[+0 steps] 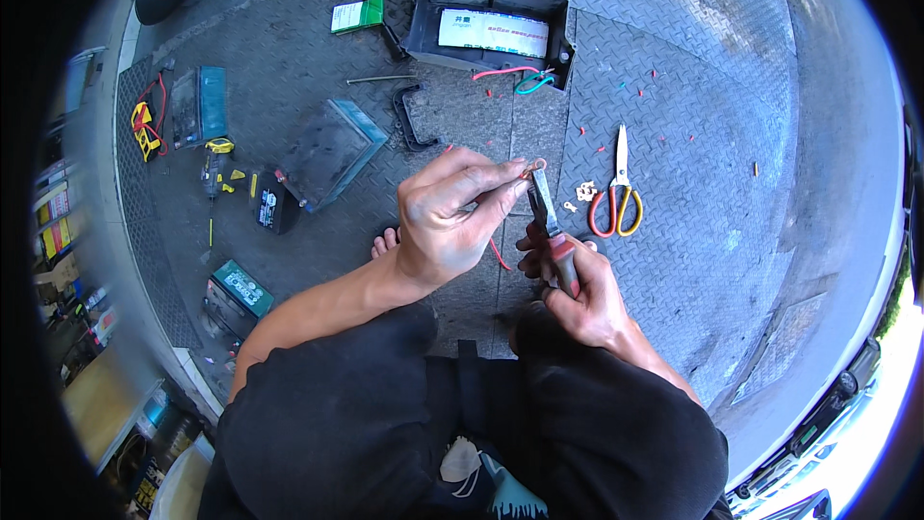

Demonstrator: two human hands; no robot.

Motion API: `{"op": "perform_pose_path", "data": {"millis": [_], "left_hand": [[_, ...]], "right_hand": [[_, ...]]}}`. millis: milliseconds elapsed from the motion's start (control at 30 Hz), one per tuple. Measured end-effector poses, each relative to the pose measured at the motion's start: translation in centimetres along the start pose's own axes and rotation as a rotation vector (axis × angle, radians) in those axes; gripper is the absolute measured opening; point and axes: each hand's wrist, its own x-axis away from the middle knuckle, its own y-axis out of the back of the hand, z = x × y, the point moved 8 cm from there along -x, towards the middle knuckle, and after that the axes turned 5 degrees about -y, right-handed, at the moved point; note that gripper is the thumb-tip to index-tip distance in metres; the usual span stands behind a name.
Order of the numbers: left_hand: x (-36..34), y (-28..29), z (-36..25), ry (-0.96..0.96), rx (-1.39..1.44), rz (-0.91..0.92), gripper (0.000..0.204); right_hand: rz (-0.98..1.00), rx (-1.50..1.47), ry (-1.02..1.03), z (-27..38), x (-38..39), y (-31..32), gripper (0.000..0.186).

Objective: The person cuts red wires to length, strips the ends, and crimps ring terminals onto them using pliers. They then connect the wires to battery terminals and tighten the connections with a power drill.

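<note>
My left hand (pixel 448 212) is closed in a pinch on a red wire with a copper ring terminal (pixel 540 165) at its end. The ring stands out past my fingertips. Below them hangs a length of red wire (pixel 500 255). My right hand (pixel 585 297) is wrapped round the red-handled pliers (pixel 547 207), with their jaws pointing up right at the terminal. Whether the jaws touch or grip it is too small to tell. Just right of the pliers, several loose copper terminals (pixel 585 192) lie on the floor beside scissors (pixel 622 159) with red and yellow handles.
Ahead stands an open black battery box (pixel 491 63) with red and green wires at its front. Left are several batteries (pixel 332 154), a power drill (pixel 214 166), a yellow multimeter (pixel 144 130) and a black handle (pixel 414 117). Red bits litter the patterned metal floor (pixel 693 231).
</note>
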Motion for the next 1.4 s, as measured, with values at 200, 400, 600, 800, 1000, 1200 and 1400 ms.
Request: {"op": "perform_pose_path", "data": {"millis": [200, 400, 600, 800, 1000, 1200, 1400], "left_hand": [[0.7, 0.1, 1.0, 0.098, 0.058, -0.011, 0.025], [0.7, 0.1, 1.8, 0.168, 0.054, 0.013, 0.026], [0.8, -0.2, 2.7, 0.190, 0.082, 0.058, 0.027], [1.3, -0.3, 3.5, 0.273, 0.147, 0.072, 0.028], [1.3, -0.5, 3.3, 0.293, 0.127, 0.112, 0.028], [1.8, -1.0, 3.0, 0.336, 0.127, 0.182, 0.029], [2.0, -1.1, 2.7, 0.337, 0.113, 0.206, 0.027]], "right_hand": [[-0.005, 0.175, -0.031, -0.2, -0.2, 0.2, 0.061], [-0.040, 0.281, -0.181, -1.3, 0.1, 0.8, 0.054], [-0.051, 0.103, -0.174, -1.1, 0.3, 0.6, 0.035], [-0.067, 0.199, -0.295, -2.2, 0.5, 0.7, 0.040], [-0.020, 0.273, -0.279, -2.0, 0.3, 0.4, 0.050], [0.003, 0.107, -0.290, -1.6, 1.1, -0.1, 0.046], [0.008, 0.084, -0.294, -2.1, 1.4, -0.8, 0.032]]}}
